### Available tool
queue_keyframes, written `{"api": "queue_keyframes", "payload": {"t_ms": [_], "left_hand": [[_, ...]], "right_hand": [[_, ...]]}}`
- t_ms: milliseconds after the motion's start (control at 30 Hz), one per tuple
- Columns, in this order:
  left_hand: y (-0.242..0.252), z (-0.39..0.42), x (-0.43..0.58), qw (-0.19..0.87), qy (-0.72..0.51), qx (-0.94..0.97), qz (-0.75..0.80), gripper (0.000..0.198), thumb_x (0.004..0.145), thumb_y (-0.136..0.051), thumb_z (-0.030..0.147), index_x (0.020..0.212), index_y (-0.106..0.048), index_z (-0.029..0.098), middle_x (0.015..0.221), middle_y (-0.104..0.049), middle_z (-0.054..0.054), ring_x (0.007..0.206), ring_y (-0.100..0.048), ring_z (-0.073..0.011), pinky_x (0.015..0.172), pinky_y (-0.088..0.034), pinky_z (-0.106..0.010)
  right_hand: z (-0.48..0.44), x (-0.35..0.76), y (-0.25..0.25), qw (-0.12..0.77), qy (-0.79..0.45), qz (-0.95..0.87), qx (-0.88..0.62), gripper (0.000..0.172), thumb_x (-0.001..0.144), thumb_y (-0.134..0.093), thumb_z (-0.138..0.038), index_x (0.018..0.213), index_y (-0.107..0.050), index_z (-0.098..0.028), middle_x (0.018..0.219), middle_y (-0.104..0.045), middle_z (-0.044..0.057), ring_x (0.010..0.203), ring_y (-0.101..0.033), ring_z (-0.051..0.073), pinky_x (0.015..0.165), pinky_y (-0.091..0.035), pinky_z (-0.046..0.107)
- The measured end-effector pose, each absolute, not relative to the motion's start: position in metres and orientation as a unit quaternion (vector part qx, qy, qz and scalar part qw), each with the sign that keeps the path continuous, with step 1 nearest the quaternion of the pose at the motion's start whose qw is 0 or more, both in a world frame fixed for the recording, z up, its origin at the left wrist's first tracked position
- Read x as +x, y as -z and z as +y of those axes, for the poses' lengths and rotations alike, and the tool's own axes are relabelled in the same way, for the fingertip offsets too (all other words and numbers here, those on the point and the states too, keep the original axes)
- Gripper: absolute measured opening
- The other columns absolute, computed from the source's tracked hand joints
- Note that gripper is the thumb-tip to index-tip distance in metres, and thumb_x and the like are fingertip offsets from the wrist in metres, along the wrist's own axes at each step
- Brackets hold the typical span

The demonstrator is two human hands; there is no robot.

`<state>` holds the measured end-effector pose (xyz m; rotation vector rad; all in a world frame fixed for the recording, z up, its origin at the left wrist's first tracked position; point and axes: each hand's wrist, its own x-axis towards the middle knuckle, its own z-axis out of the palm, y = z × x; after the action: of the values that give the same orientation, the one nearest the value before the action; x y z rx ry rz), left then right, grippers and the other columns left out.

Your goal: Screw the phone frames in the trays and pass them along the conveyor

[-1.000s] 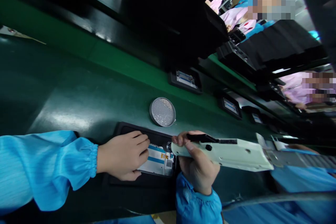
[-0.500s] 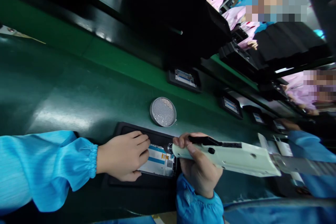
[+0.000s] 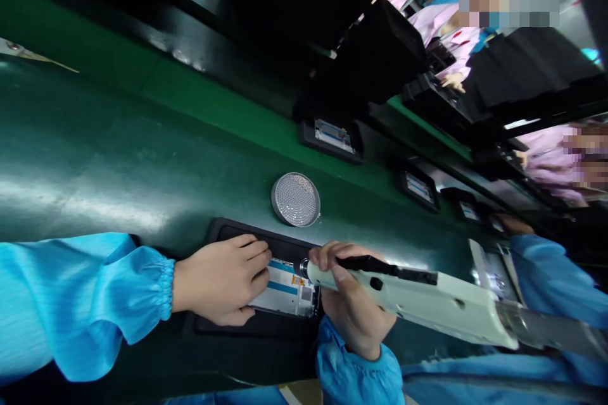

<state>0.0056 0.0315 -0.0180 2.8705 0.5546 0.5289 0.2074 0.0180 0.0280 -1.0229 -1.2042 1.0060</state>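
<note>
A phone frame (image 3: 284, 297) with blue strips and an orange flex piece lies in a black tray (image 3: 223, 231). My left hand (image 3: 225, 281) covers its left end, the thumb at the near edge and the fingers curled over the top, holding it. In my right hand (image 3: 356, 304) is a pale green electric screwdriver (image 3: 427, 297), held almost level with the fingers wrapped round its front end. Its tip points left over the frame's upper edge; I cannot tell whether it touches a screw. Beyond the tray stands a round screw dish (image 3: 296, 200) with tiny screws in its dimples.
Further trays holding phone frames stand along the bench, one behind the dish (image 3: 332, 139) and one to the right (image 3: 418, 188). A co-worker's blue sleeve (image 3: 551, 272) reaches in at the right. People in pink sit across the bench. A thick cable trails from the screwdriver.
The screwdriver's rear end has dipped a little and its tip shifted slightly left. My left hand stays on the phone frame. The co-worker's arm at the right has moved slightly left.
</note>
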Motion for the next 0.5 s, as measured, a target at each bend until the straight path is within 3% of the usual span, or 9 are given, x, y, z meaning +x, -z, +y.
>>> {"api": "queue_keyframes", "payload": {"t_ms": [367, 500], "left_hand": [[0.015, 0.032, 0.004, 0.099, -0.165, 0.961, 0.200, 0.050, 0.087, -0.059, 0.050, 0.111, -0.067, 0.007, 0.119, -0.065, -0.022, 0.114, -0.059, -0.0352, 0.099, -0.046, -0.047], [0.013, 0.028, 0.014, 0.110, -0.154, 0.954, 0.231, 0.050, 0.086, -0.063, 0.050, 0.116, -0.063, 0.009, 0.120, -0.063, -0.021, 0.116, -0.057, -0.0369, 0.096, -0.049, -0.050]], "right_hand": [[0.016, 0.210, -0.021, 0.575, -0.436, -0.518, -0.459, 0.012, 0.079, -0.067, -0.017, 0.090, -0.064, -0.021, 0.075, -0.061, 0.000, 0.071, -0.059, 0.016, 0.066, -0.048, 0.036], [0.038, 0.211, -0.042, 0.606, -0.438, -0.474, -0.464, 0.019, 0.073, -0.070, -0.022, 0.091, -0.062, -0.021, 0.068, -0.059, -0.002, 0.063, -0.057, 0.014, 0.063, -0.048, 0.034]]}}
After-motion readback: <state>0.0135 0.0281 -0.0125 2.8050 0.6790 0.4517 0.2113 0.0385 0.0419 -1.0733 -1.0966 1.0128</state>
